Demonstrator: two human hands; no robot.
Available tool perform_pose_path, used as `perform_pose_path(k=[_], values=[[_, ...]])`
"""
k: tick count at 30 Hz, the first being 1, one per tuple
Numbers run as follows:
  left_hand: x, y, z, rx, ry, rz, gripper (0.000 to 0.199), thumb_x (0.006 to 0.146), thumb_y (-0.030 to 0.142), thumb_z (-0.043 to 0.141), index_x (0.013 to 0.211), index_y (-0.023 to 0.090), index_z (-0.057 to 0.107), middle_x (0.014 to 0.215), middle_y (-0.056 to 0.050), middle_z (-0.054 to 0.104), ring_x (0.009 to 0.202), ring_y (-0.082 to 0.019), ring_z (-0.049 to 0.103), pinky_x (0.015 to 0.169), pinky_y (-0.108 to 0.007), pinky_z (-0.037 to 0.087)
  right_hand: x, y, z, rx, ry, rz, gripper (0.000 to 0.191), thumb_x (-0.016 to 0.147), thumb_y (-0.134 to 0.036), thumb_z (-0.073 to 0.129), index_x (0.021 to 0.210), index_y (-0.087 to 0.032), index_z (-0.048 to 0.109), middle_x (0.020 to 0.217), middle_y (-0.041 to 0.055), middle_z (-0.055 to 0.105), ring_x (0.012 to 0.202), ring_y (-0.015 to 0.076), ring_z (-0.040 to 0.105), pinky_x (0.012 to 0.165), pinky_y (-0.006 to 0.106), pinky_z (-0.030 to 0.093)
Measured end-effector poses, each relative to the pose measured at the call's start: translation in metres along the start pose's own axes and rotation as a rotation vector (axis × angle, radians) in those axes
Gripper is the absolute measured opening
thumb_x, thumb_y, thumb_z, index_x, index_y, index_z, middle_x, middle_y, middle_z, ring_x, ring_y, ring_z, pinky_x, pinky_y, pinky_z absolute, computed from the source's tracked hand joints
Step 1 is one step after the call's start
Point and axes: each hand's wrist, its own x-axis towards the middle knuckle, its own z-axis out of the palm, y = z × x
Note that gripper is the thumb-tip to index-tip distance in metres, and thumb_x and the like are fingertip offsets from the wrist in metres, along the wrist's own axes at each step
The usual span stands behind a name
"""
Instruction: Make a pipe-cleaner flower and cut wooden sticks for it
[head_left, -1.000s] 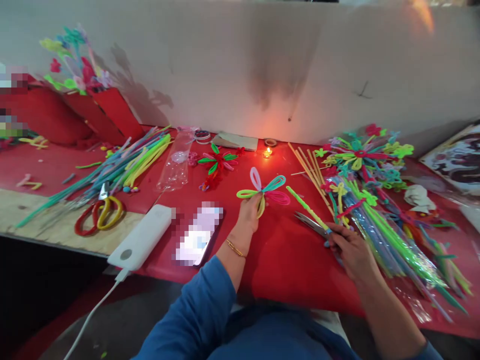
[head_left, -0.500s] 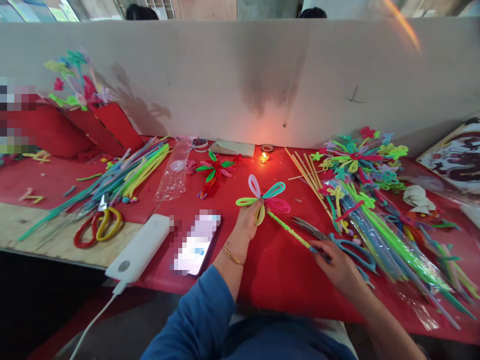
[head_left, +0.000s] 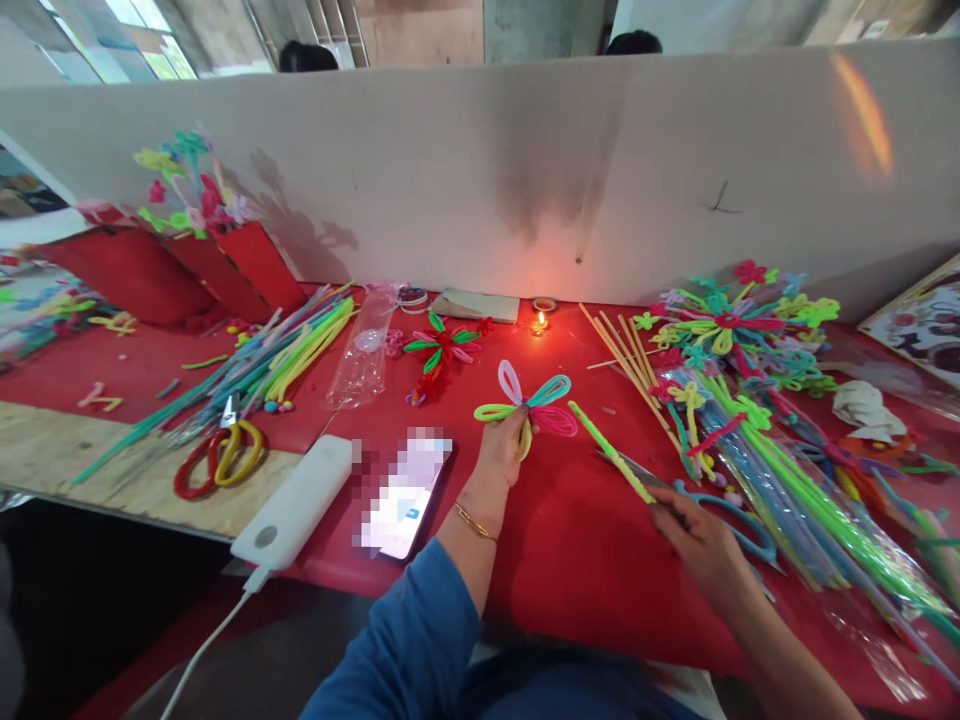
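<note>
My left hand [head_left: 504, 445] is closed on a five-petal pipe-cleaner flower [head_left: 553, 388], pinched near its centre, with pink, teal, magenta, yellow and green loops spread out. Between the thumb and fingers of my right hand [head_left: 694, 535] is the lower end of a green-yellow wrapped stem [head_left: 611, 452]. The stem slants up and left, its tip a short way right of the flower and apart from it. Blue-handled scissors [head_left: 739, 520] lie under and beside my right hand, their blades partly hidden behind the stem.
A small lit candle [head_left: 539, 322] burns near the grey partition [head_left: 420, 180]. Wooden sticks [head_left: 634, 365] and bagged pipe cleaners [head_left: 787, 480] lie right. A phone [head_left: 409, 495], white power bank [head_left: 296, 510] and red-yellow scissors [head_left: 217, 460] lie left.
The stem in my right hand has moved away from the flower to the right, and its tip is higher. The whole view has shifted slightly.
</note>
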Motion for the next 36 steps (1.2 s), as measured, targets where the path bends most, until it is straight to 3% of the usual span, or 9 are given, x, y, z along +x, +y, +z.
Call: perform_pose_path(k=[8,13,29,36], values=[[0.004,-0.004,-0.006,0.027,-0.004,0.008,0.024,0.056,0.031,0.07,0.055,0.012,0.057,0.047,0.001,0.054,0.043,-0.006,0.048,0.044,-0.019,0.035,0.001,0.005,0.009,-0.107,-0.026,-0.057,0.035,0.073,-0.037,0.045,0.096,-0.018,0.062,0.082,0.0061,0.069,0.075,0.0223,0.064,0.062,0.03,0.05],[0.005,-0.005,-0.005,-0.029,0.037,0.007,0.025,0.053,0.03,0.072,0.058,0.011,0.057,0.049,0.002,0.054,0.044,-0.007,0.05,0.045,-0.019,0.037,0.001,0.001,0.007,-0.171,-0.027,-0.07,0.035,0.073,-0.038,0.042,0.094,-0.018,0.063,0.073,0.0044,0.069,0.064,0.0202,0.064,0.056,0.028,0.05],[0.003,-0.002,-0.005,-0.009,0.076,-0.007,0.025,0.051,0.03,0.072,0.06,0.01,0.059,0.048,0.001,0.055,0.042,-0.007,0.05,0.042,-0.019,0.034,0.002,0.015,0.015,-0.22,0.004,-0.199,0.032,0.076,-0.039,0.043,0.094,-0.021,0.063,0.077,0.003,0.07,0.065,0.0181,0.066,0.053,0.023,0.052],[0.002,-0.003,-0.006,0.029,0.057,0.014,0.022,0.055,0.029,0.07,0.057,0.011,0.057,0.047,0.0,0.054,0.043,-0.007,0.05,0.043,-0.019,0.034,-0.002,0.019,0.024,-0.234,0.047,-0.358,0.026,0.078,-0.037,0.046,0.093,-0.022,0.062,0.089,0.0053,0.068,0.081,0.0197,0.065,0.069,0.029,0.053]])
